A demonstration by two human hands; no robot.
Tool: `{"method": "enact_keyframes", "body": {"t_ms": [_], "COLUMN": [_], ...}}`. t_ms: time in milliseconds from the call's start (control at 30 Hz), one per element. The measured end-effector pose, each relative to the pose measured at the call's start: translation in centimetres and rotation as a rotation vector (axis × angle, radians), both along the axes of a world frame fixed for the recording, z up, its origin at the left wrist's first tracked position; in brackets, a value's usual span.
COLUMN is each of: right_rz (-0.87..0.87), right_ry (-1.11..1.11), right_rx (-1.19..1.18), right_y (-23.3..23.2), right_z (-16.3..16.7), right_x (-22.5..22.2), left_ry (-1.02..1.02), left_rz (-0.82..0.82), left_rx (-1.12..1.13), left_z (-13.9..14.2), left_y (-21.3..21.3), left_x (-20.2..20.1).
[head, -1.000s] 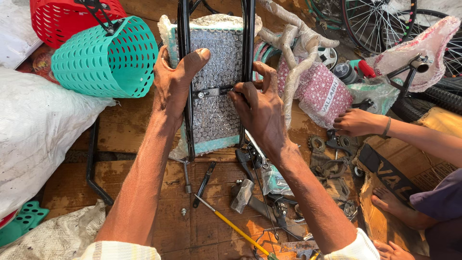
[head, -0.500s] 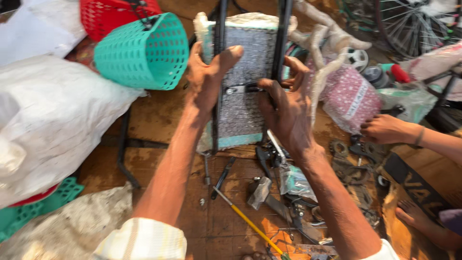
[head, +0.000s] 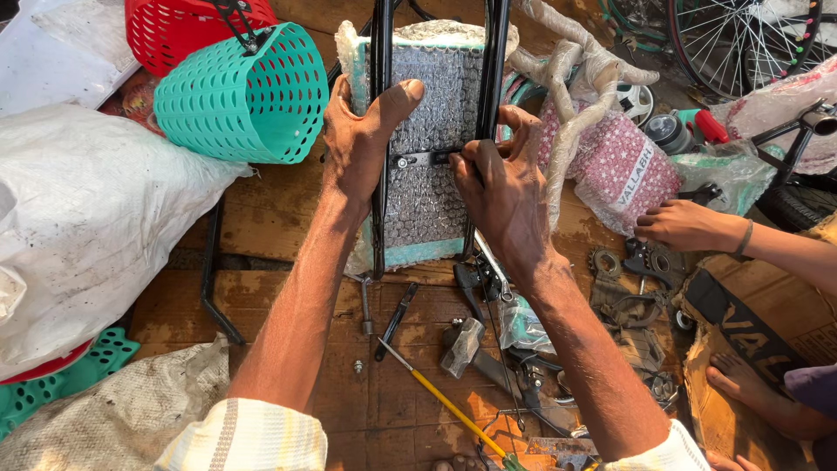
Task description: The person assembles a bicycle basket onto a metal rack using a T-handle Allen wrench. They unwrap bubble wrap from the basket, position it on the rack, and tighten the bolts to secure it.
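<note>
My left hand [head: 362, 144] is wrapped around the left black metal stay [head: 381, 78] of a bicycle frame, thumb across the front. My right hand [head: 499, 187] grips the right black stay [head: 495, 61], its fingertips pinching the small black cross brace [head: 427, 160] between the two stays. Behind the stays stands a teal part wrapped in bubble wrap [head: 427, 113]. Whether a tool is in my right hand is hidden.
A teal plastic basket [head: 248, 96] and a red basket [head: 179, 30] lie at upper left, above a white sack [head: 83, 218]. Spanners, a hammer [head: 462, 344] and a yellow-handled screwdriver [head: 440, 397] lie on the wooden floor. Another person's hand [head: 684, 225] rests at right near a pink-wrapped part [head: 619, 166].
The view has swung and settled. Both my hands have stayed on the black stays, and my right fingers remain at the cross brace.
</note>
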State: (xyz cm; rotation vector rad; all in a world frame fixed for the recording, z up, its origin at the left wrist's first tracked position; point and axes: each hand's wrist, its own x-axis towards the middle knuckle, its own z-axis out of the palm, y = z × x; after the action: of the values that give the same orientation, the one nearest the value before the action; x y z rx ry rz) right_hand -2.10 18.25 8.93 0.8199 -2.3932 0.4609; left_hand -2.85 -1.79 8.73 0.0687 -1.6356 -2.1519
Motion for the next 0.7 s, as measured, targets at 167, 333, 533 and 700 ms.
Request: {"method": "enact_keyframes", "body": {"t_ms": [167,333,533,700], "right_rz": [0.050,0.019,0.037,-0.073], "right_ry": [0.150,-0.031,-0.286,-0.815], "right_rx": [-0.009,-0.086,-0.635,-0.656], "right_y": [-0.2,-0.4,-0.8,-0.9], "right_z": [0.3,1.1,0.8,0.8], "right_x": [0.1,1.3,2.0,0.7], "left_ry": [-0.009,0.017,-0.014,-0.022], "left_rz": [-0.005,-0.060,-0.029,-0.020], "left_rx": [-0.017,0.106,0.086,0.023], "left_z": [-0.3,0.7,2.3,2.3], "left_y": [0.1,0.2,0.1,0.4], "left_x": [0.0,0.5,1.3,1.5]}}
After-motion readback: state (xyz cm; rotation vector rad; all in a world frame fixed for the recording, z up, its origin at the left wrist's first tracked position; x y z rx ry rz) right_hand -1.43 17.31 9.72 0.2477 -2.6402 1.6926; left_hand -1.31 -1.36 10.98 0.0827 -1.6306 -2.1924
